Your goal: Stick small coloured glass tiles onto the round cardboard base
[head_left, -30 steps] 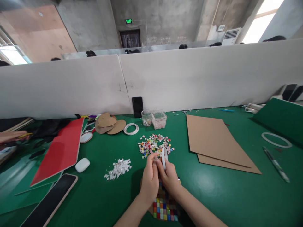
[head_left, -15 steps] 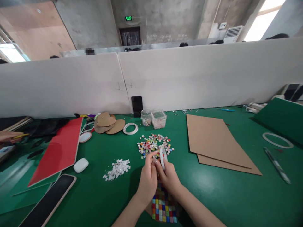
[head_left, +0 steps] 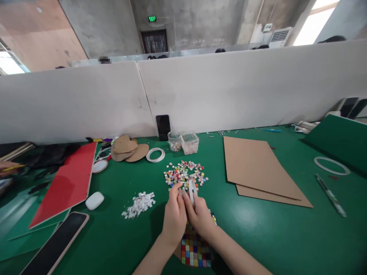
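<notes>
While the right hand (head_left: 201, 217) grips a white tape roll (head_left: 191, 191) just beyond the mosaic tile sheet (head_left: 196, 255), the left hand (head_left: 174, 218), fingers curled, meets its fingertips, any pinched piece hidden. Farther beyond the sheet lie loose coloured tiles (head_left: 180, 175); rightward, cardboard sheets (head_left: 252, 164).

Single wide view from a camera worn on the person's head, looking forward and down over a green tabletop (head_left: 249, 238). The forearms enter from the bottom edge, so the left hand (head_left: 174, 219) and right hand (head_left: 203, 220) appear close, seen from above and behind, in the lower middle. The tabletop fills the lower half, from a red board (head_left: 67, 177) on the left to a green board (head_left: 340, 141) on the right. Farther off, a pale partition (head_left: 229, 89) crosses the full width; above it, the view reaches a distant wall (head_left: 197, 21) and door (head_left: 155, 41).
</notes>
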Demonstrator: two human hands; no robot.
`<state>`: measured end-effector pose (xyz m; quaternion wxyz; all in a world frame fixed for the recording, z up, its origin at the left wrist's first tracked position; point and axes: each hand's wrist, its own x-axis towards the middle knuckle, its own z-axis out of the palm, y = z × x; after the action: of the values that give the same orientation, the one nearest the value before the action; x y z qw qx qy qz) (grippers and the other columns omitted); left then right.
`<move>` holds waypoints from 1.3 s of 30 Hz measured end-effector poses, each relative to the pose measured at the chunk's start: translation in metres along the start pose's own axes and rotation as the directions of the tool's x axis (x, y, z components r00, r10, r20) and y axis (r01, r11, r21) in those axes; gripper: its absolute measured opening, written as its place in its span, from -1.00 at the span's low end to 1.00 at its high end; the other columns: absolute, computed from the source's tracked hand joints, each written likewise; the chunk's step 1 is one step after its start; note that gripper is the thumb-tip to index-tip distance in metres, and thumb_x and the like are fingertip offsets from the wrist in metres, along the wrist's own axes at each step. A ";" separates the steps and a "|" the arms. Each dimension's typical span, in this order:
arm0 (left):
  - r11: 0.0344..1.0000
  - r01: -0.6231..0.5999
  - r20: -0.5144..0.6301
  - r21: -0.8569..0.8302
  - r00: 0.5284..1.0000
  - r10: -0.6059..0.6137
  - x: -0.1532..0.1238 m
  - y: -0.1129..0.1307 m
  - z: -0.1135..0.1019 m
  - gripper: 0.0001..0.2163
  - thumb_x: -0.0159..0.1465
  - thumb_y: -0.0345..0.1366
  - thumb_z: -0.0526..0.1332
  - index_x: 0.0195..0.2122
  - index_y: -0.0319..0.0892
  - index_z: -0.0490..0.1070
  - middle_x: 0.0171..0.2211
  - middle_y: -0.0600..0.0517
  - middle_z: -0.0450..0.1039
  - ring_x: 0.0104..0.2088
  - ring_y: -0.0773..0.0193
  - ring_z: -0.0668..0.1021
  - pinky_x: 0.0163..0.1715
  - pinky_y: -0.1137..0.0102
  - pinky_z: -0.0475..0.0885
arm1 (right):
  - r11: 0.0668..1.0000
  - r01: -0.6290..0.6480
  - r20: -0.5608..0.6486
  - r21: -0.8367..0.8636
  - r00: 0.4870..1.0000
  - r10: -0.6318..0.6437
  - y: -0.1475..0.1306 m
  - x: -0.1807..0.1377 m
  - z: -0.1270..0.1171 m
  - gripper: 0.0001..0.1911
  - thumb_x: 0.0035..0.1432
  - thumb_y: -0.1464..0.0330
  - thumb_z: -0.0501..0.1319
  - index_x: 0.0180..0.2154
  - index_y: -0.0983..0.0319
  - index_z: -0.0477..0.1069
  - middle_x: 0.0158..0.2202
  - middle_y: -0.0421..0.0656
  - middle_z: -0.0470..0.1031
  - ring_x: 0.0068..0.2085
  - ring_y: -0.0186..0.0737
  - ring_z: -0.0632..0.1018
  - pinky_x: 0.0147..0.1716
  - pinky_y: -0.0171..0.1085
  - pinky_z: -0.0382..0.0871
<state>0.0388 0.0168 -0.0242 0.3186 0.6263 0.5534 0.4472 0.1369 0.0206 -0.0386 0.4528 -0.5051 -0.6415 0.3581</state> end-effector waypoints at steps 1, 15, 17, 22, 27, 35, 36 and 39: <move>1.000 0.003 -0.005 0.000 1.000 -0.003 0.000 0.000 0.000 -0.70 0.31 -0.28 -0.11 0.03 -0.15 0.17 -0.12 -0.12 0.39 -0.12 0.19 0.48 -0.17 0.29 0.40 | 1.000 0.004 -0.011 0.011 1.000 -0.003 0.000 0.000 0.001 -0.67 0.25 0.24 -0.09 -0.43 0.26 0.30 -0.57 -0.16 0.37 -0.56 -0.31 0.36 -0.58 -0.39 0.17; 1.000 -0.001 -0.008 0.002 1.000 0.001 -0.001 0.003 0.001 -0.71 0.32 -0.26 -0.14 0.01 -0.15 0.19 -0.10 -0.10 0.38 -0.12 0.19 0.47 -0.16 0.32 0.38 | 0.982 -0.063 -0.061 0.179 0.995 0.075 -0.002 0.001 0.004 -0.64 0.21 0.18 -0.07 -0.47 0.27 0.28 -0.59 -0.22 0.30 -0.57 -0.37 0.27 -0.57 -0.39 0.17; 1.000 0.002 -0.009 -0.006 1.000 -0.002 -0.001 0.004 0.001 -0.71 0.32 -0.26 -0.13 0.00 -0.15 0.20 -0.11 -0.09 0.38 -0.13 0.20 0.47 -0.18 0.33 0.38 | 0.977 -0.093 -0.053 0.189 0.993 0.105 -0.001 0.001 0.005 -0.63 0.20 0.16 -0.07 -0.47 0.27 0.27 -0.60 -0.24 0.27 -0.58 -0.38 0.25 -0.58 -0.39 0.16; 0.999 0.018 -0.023 -0.049 1.000 -0.020 -0.001 0.004 0.001 -0.72 0.33 -0.24 -0.14 -0.02 -0.14 0.22 -0.10 -0.08 0.38 -0.13 0.21 0.46 -0.17 0.34 0.37 | 0.970 -0.130 -0.052 0.205 0.988 0.143 -0.001 0.000 0.005 -0.62 0.20 0.15 -0.07 -0.49 0.26 0.25 -0.62 -0.26 0.20 -0.59 -0.39 0.21 -0.60 -0.40 0.13; 0.996 0.020 0.040 -0.087 0.999 -0.016 -0.002 0.004 0.002 -0.72 0.32 -0.23 -0.11 0.01 -0.13 0.18 -0.08 -0.08 0.37 -0.09 0.18 0.45 -0.19 0.34 0.39 | 0.973 -0.115 -0.061 0.200 0.990 0.129 -0.001 0.001 0.004 -0.61 0.21 0.15 -0.08 -0.47 0.28 0.28 -0.56 -0.20 0.31 -0.53 -0.34 0.30 -0.52 -0.37 0.20; 1.000 -0.027 0.068 0.008 0.997 0.026 -0.001 0.002 0.003 -0.72 0.33 -0.29 -0.15 0.03 -0.12 0.13 -0.05 -0.09 0.35 -0.06 0.20 0.44 -0.13 0.30 0.36 | 0.995 -0.057 -0.042 0.083 0.997 0.061 0.001 0.000 0.004 -0.63 0.24 0.20 -0.10 -0.49 0.26 0.24 -0.62 -0.23 0.28 -0.60 -0.36 0.29 -0.61 -0.39 0.11; 0.999 -0.030 0.074 0.018 0.997 0.028 -0.001 0.001 0.002 -0.72 0.33 -0.30 -0.16 0.04 -0.12 0.13 -0.06 -0.08 0.36 -0.08 0.21 0.45 -0.13 0.31 0.36 | 0.998 -0.037 -0.033 0.053 0.999 0.039 0.001 0.000 0.003 -0.64 0.25 0.22 -0.10 -0.48 0.26 0.24 -0.62 -0.23 0.29 -0.60 -0.36 0.30 -0.61 -0.39 0.10; 0.999 -0.028 0.100 0.023 0.995 0.025 0.000 0.001 0.000 -0.72 0.33 -0.30 -0.17 0.03 -0.11 0.13 -0.08 -0.07 0.37 -0.10 0.23 0.46 -0.15 0.34 0.37 | 0.999 0.014 -0.007 -0.046 1.000 -0.015 0.003 0.001 0.001 -0.66 0.26 0.25 -0.11 -0.46 0.25 0.25 -0.61 -0.21 0.32 -0.60 -0.34 0.34 -0.61 -0.39 0.10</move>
<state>0.0389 0.0167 -0.0229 0.3322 0.6590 0.5339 0.4127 0.1371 0.0222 -0.0411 0.4460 -0.5120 -0.6517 0.3380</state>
